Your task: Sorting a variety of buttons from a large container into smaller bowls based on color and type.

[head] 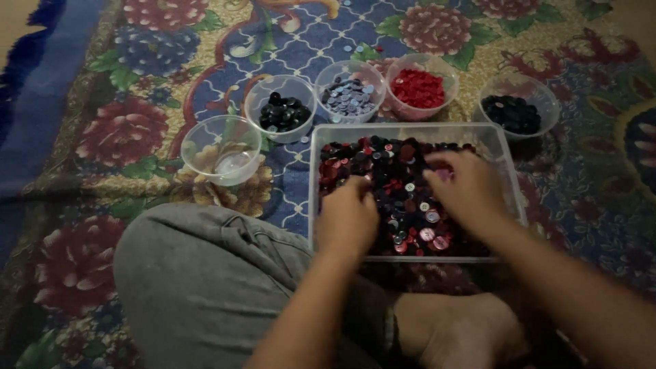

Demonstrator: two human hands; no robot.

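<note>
In clear tray (314,184), left hand (347,217), right hand (465,188), buttons (396,184)

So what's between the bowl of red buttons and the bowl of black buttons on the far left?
In the head view, a clear bowl of grey-blue buttons sits between the red bowl and the black bowl.

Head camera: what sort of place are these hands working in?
Likely a home floor, not a workshop: a flowered carpet, the person's bent knee beside a clear tray of mixed buttons, and small bowls set on the carpet.
</note>
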